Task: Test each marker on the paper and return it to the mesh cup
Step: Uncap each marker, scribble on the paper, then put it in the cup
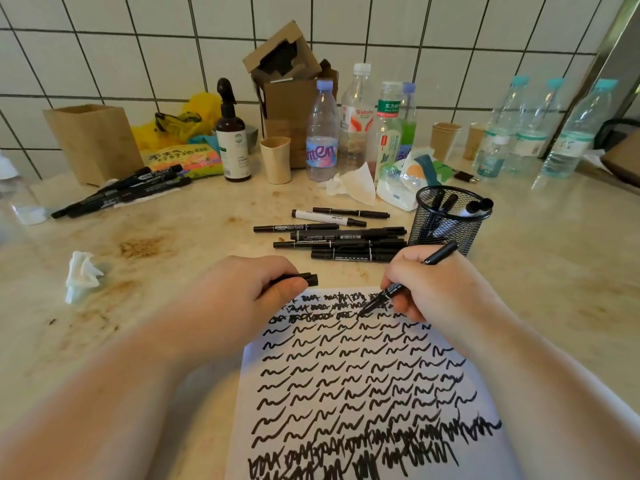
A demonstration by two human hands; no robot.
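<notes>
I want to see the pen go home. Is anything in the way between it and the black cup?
Nothing visible blocks it. The marker in the right hand has its tip on the paper, and the mesh cup stands just beyond that hand. The loose markers lie left of the cup.

The pale, beige marble-look table (194,216) is stained with brownish blotches at the left. A white sheet of paper (363,382) covered in black squiggles lies at the near edge. Beyond it rests a loose group of black markers (341,239), and just to their right stands a black wire mesh cup (446,223) holding a few markers. A crumpled white tissue (81,273) sits at the left; another bunch of black markers (124,192) lies further back. Along the tiled wall stand clear plastic bottles (322,133), a brown spray bottle (232,136), tan paper cups (276,159) and cardboard boxes (93,142).
</notes>
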